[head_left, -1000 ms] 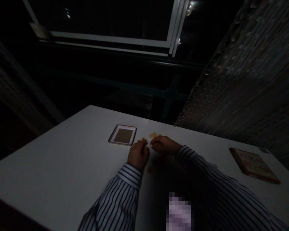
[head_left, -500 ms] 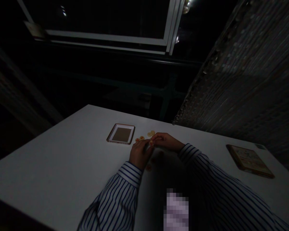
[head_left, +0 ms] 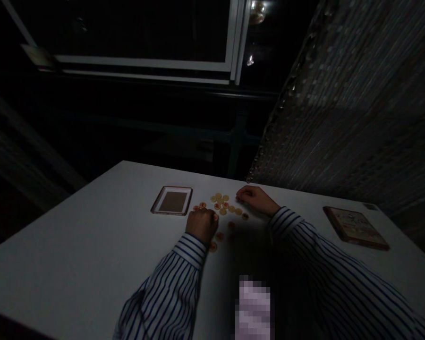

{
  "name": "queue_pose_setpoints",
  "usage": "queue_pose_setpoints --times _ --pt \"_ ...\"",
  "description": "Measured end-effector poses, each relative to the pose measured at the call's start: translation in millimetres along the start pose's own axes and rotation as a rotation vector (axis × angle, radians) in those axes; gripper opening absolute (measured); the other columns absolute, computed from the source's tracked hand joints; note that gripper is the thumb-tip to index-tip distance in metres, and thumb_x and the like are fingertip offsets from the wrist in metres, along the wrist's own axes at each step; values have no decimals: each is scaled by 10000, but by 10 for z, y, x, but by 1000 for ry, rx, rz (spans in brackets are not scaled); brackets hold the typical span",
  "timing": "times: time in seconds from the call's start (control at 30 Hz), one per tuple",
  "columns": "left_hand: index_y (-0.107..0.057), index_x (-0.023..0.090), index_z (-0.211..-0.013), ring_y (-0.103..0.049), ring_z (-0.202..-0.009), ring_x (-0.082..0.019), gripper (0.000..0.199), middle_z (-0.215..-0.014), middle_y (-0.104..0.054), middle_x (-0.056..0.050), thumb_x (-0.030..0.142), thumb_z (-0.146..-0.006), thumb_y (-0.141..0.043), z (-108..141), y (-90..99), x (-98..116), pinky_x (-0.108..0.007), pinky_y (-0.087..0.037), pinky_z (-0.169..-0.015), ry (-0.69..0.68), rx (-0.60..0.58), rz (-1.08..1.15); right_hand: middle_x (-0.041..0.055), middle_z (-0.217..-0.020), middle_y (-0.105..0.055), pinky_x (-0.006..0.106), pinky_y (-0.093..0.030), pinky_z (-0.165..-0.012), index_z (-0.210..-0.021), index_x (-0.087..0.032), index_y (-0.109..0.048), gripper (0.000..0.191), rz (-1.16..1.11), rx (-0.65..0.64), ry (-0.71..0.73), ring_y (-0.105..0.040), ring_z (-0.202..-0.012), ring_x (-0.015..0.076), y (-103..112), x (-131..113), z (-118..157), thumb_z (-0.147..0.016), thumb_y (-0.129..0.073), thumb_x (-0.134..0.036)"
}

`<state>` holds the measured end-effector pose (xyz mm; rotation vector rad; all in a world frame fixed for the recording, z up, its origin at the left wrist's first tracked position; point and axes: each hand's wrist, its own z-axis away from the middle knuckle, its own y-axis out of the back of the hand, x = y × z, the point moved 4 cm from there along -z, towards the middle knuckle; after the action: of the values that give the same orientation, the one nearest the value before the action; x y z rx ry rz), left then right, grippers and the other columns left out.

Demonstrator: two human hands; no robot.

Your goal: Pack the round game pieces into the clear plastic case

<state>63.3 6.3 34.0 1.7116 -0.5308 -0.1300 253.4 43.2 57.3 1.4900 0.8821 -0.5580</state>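
My left hand (head_left: 201,225) is closed low over the table, knuckles up. A round Chinese chess piece (head_left: 216,217) with a red mark shows at its thumb side. My right hand (head_left: 257,199) is farther right, fingers curled and pinched together; whether anything is between them is too dark to tell. Between the hands lie several pale pieces (head_left: 220,200), a few with red characters. Two red-marked pieces (head_left: 199,206) lie just beyond my left knuckles. Closer to me, more red-marked pieces (head_left: 219,236) rest partly in shadow.
On the white table (head_left: 92,245), an open shallow box tray (head_left: 172,200) lies left of the pieces. A patterned box lid (head_left: 357,227) is at the right, with a small dark card (head_left: 370,207) beyond it. A bead curtain (head_left: 340,118) hangs along the right back edge.
My hands, together around a piece before, have come apart. The right hand has moved right, uncovering several pieces; the left has closed further. The view has shifted slightly.
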Motion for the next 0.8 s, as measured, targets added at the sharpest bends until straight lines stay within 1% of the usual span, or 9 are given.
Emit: queue_pose_setpoints --times 0.1,0.23,0.37,0.47,0.53,0.6,0.7,0.8 --pt "-657 146 -733 -568 -798 -240 302 -784 -637 -117 298 -776 -400 -53 -47 47 -349 -392 -699 -25 -13 -95 62 -811 -655 265 -441 -726 -790 -133 -616 176 96 18 6 -591 -778 154 49 73 12 -710 -487 -219" --pt "-671 137 -714 -564 -833 -254 303 -784 -627 -131 281 -756 -408 -122 -71 68 -358 -391 -713 -63 -9 -158 51 -809 -664 249 -429 -709 -793 -151 -639 188 213 -2 10 -592 -757 151 68 106 43 -717 -487 -231" --pt "-677 156 -739 -561 -864 -254 295 -820 -622 -127 313 -740 -427 -169 -78 55 -353 -400 -714 -77 -89 -162 44 -796 -668 226 -415 -661 -794 -158 -651 202 317 -23 9 -588 -720 142 33 117 19 -718 -472 -214" --pt "-672 175 -780 -561 -869 -254 308 -855 -622 -120 385 -722 -453 -206 -59 13 -349 -412 -713 -64 -171 -148 42 -768 -665 217 -399 -619 -810 -158 -652 217 394 -38 12 -580 -686 137 -21 104 -41 -717 -462 -210" --pt "-664 187 -809 -565 -857 -254 332 -873 -623 -113 435 -707 -469 -251 -24 -44 -347 -421 -704 -43 -202 -131 43 -776 -662 218 -389 -617 -836 -161 -647 231 445 -47 21 -574 -689 138 -64 80 -94 -723 -452 -213" --pt "-654 195 -845 -569 -843 -252 330 -877 -624 -109 439 -700 -485 -318 30 -122 -340 -425 -697 -22 -192 -110 43 -804 -660 222 -382 -638 -861 -170 -640 237 496 -65 38 -571 -718 141 -118 46 -154 -727 -451 -219" --pt "-639 186 -895 -576 -841 -211 272 -896 -629 -103 308 -757 -439 -443 121 -256 -297 -422 -726 12 -103 -44 55 -859 -656 242 -374 -686 -895 -178 -630 243 572 -103 65 -566 -784 159 -228 -23 -249 -733 -459 -236" --pt "-599 167 -1019 -563 -916 -194 312 -981 -626 -108 235 -776 -416 -548 173 -380 -274 -403 -794 51 -26 32 77 -931 -642 280 -354 -754 -928 -181 -622 255 649 -147 104 -541 -889 193 -367 -118 -337 -740 -474 -267"
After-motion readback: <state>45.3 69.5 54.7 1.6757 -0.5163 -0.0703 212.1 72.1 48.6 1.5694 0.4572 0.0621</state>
